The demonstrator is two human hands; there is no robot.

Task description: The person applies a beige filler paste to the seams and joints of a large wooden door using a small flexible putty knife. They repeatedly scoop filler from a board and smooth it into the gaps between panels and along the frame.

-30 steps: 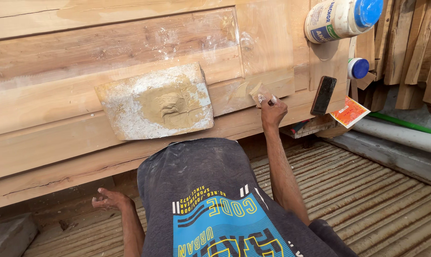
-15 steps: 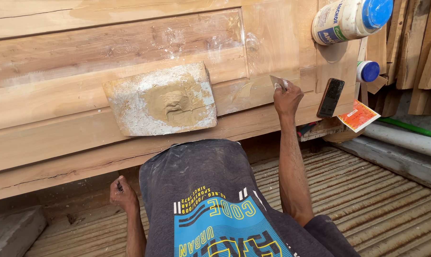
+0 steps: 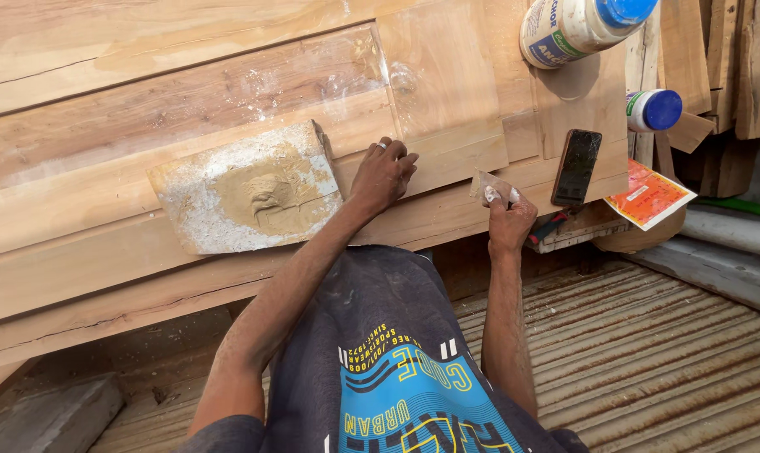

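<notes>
Scraper (image 3: pixel 487 186), a thin pale blade smeared with tan filler, sits pinched in my right hand (image 3: pixel 508 220), thumb and fingers clenched round its lower end, its edge tipped against the lower rail of the wooden door (image 3: pixel 447 75). My left hand (image 3: pixel 383 174) holds nothing; it lies flat, fingers spread, on the raised edge of the panel just right of the filler board (image 3: pixel 245 189).

I judge the blade could dig in if I tilt it too steeply, since the wood is soft-looking and bare, and a gouge would show. Filler on the blade looks partly dry and crusted, so it may drag and leave ridges. My left palm could pick up white dust and smudge it across the clean grain.

That board is a rough slab, chalky white at its edges, with a mound of wet tan paste in the middle. The door is pale timber with long straight grain and stepped mouldings. A dark phone (image 3: pixel 576 166) lies flat near the scraper; a knock could slide it off the edge. Two white jars with blue lids (image 3: pixel 583 25) lie beyond, one large, one small, and an orange packet (image 3: pixel 648 195) hangs over the corrugated metal floor (image 3: pixel 665 352)
</notes>
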